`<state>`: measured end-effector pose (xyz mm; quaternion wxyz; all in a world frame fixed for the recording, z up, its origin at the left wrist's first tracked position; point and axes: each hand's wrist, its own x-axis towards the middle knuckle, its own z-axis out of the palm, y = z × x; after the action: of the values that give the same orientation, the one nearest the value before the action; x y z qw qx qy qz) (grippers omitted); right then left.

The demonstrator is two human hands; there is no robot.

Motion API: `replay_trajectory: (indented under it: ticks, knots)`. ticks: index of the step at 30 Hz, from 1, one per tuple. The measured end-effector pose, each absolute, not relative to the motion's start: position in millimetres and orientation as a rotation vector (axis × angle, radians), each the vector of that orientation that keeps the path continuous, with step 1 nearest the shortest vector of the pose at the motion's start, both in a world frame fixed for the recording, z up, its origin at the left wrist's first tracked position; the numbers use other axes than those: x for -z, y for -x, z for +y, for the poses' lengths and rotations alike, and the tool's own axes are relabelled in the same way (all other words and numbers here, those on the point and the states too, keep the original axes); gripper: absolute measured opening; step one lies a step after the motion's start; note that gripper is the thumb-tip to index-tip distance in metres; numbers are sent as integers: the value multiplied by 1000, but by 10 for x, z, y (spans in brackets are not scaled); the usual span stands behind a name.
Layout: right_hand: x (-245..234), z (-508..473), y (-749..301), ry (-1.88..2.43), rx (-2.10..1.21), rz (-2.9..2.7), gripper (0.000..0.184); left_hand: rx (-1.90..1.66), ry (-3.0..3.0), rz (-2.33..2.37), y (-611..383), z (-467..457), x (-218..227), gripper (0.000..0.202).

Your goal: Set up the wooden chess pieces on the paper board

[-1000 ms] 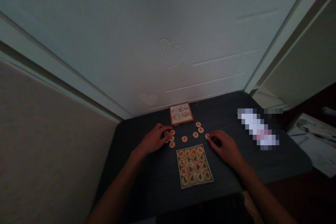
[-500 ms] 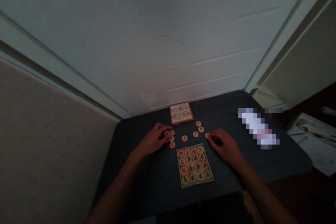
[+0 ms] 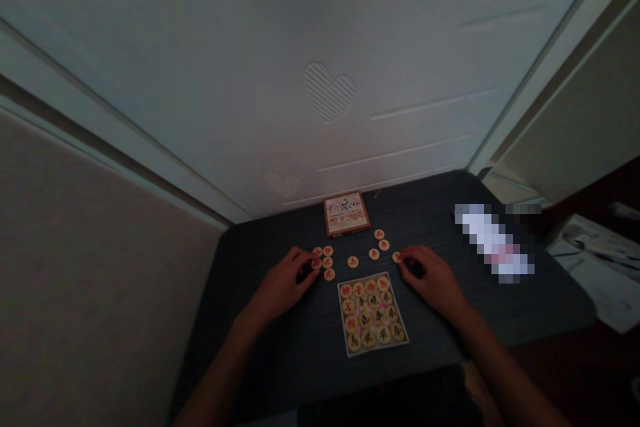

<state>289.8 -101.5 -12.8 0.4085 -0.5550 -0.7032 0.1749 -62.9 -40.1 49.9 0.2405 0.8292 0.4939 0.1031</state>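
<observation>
My left hand (image 3: 287, 287) is at the left end of the loose pieces, its thumb and fingertips closed about a red-marked Chinese chess piece (image 3: 317, 263) lying on the table. Close by are several more red pieces, among them one at the front of the cluster (image 3: 329, 274). On the other side, my right hand (image 3: 433, 280) has curled fingers on the edge of a single Chinese chess piece (image 3: 397, 257), partly covered by the fingertips. Between and in front of the hands lies a square tray (image 3: 343, 333) filled with rows of red and black pieces.
A flat printed box (image 3: 346, 213) lies at the back of the dark table (image 3: 280, 360), near a white panel with embossed hearts (image 3: 330, 92). Loose red pieces, such as one in the middle (image 3: 353, 262), lie between the hands. A blurred-out item (image 3: 493, 243) is at right.
My left hand has drawn back slightly left and toward me, uncovering the cluster of pieces. My right hand stays at the same piece. The view has shifted slightly.
</observation>
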Motion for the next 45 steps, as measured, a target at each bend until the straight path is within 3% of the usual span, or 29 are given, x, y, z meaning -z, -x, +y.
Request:
replay_trajectory:
  ticks: [45]
  knots:
    - [120, -1025, -2896, 1457, -446, -1770, 15, -333, -2178, 1389, 623, -380, -472, 34]
